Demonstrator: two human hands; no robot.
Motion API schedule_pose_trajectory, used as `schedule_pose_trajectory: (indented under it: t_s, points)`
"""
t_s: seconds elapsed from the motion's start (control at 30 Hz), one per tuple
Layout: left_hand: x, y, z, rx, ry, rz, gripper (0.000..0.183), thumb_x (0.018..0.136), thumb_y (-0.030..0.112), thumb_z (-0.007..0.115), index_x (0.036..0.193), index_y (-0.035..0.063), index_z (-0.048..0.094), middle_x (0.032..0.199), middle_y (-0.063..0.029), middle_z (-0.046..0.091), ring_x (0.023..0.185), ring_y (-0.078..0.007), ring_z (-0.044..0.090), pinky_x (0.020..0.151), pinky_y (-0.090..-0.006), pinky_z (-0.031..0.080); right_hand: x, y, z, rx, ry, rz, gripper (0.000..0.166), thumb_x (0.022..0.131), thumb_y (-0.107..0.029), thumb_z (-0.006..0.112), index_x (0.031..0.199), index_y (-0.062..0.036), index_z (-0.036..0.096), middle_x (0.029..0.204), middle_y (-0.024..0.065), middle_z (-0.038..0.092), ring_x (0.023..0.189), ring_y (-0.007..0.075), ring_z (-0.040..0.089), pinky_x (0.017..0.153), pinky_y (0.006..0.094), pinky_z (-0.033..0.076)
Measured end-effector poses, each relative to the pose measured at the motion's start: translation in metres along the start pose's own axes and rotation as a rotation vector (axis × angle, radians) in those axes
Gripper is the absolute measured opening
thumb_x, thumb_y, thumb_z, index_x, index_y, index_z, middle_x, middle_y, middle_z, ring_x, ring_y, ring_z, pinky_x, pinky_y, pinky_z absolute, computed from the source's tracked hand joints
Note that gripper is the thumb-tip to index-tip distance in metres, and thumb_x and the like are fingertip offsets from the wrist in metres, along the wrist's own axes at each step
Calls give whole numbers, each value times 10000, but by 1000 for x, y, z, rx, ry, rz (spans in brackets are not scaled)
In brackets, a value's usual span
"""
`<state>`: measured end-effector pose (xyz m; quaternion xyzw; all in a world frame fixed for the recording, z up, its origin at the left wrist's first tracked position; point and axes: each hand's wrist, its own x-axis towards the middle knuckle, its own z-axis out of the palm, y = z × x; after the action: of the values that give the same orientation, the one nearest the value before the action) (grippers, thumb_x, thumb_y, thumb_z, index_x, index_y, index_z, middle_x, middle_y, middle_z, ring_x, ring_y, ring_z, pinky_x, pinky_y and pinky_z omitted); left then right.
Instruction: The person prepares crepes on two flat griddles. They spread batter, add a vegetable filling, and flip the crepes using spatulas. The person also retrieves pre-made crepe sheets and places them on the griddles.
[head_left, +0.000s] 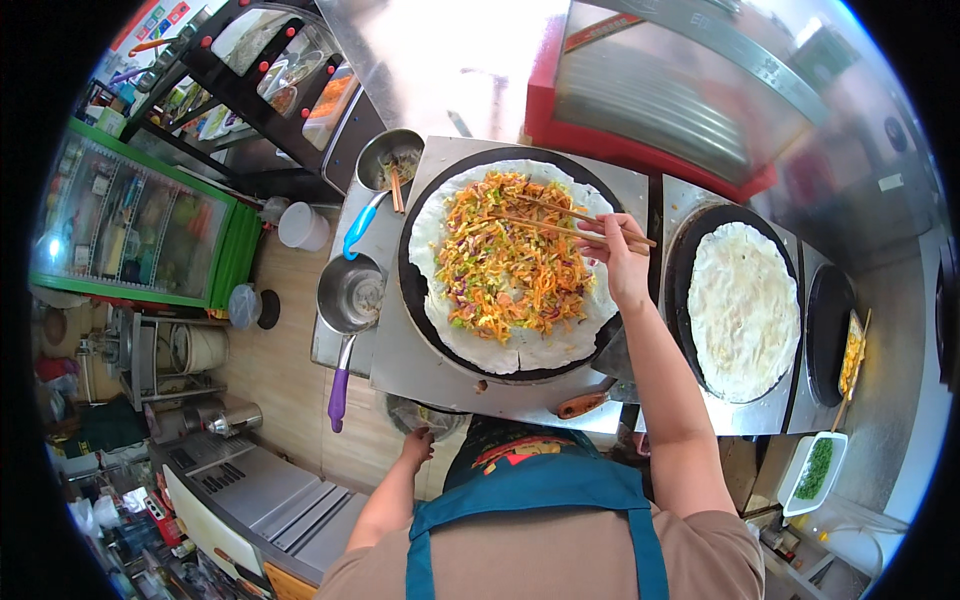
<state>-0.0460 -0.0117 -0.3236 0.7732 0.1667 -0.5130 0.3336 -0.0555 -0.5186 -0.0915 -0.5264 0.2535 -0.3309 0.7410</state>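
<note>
My right hand (616, 259) grips a pair of wooden chopsticks (555, 225), whose tips reach into shredded vegetables (517, 262). The vegetables lie spread over a thin pancake (517, 360) on a round black griddle (411, 289). My left hand (420, 444) hangs low beside the apron, near a dark-rimmed bin (427, 420) with a clear liner; whether it holds anything I cannot tell. A wooden-handled tool (583, 405) rests at the front edge of the steel worktop, partly hidden. On a second griddle to the right lies a plain pancake (744, 311).
Two steel saucepans, one blue-handled (390, 161) and one purple-handled (352, 292), stand left of the griddle. A red-framed glass case (652, 97) stands behind. Far right are a third griddle (825, 330) and a white tray of chopped greens (814, 472). A green-framed refrigerator (135, 217) stands left.
</note>
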Motion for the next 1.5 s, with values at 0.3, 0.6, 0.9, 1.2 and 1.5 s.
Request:
schedule_pose_trajectory:
  t_s: [0.3,0.6,0.9,1.2,1.5]
  points:
    - [3,11,-5,-48,18,39,436,859,212,523,1276,104,464,912,-74,632,640,-158,563,555,-309,484,-52,-13,-70,40,131,56,192,939,-212,490,932,-24,528,798,131,625,603,190,616,552,257,506]
    - [10,19,-10,-30,-29,60,456,854,206,531,1283,66,460,861,-63,615,638,-159,558,543,-308,475,-129,-34,-111,-46,261,45,178,948,-192,467,945,-21,515,810,136,616,627,201,627,558,267,512]
    - [26,27,-9,-43,-36,126,469,839,209,550,1276,64,465,851,-68,614,615,-151,549,524,-295,465,-152,-35,-106,-64,200,131,192,947,-218,474,930,-32,514,786,154,627,621,204,638,516,262,519]
    - [19,15,-11,-57,-23,112,457,848,218,541,1272,64,464,837,-66,607,597,-159,550,515,-305,473,-127,-25,-74,-53,49,157,176,940,-196,482,928,-26,526,755,151,627,586,205,625,494,264,514]
    - [12,1,-16,-39,-16,0,455,862,208,528,1288,72,450,890,-76,610,634,-164,555,550,-314,471,-37,-16,-48,-10,180,-118,164,940,-169,480,941,-14,535,811,151,631,647,214,643,588,280,535]
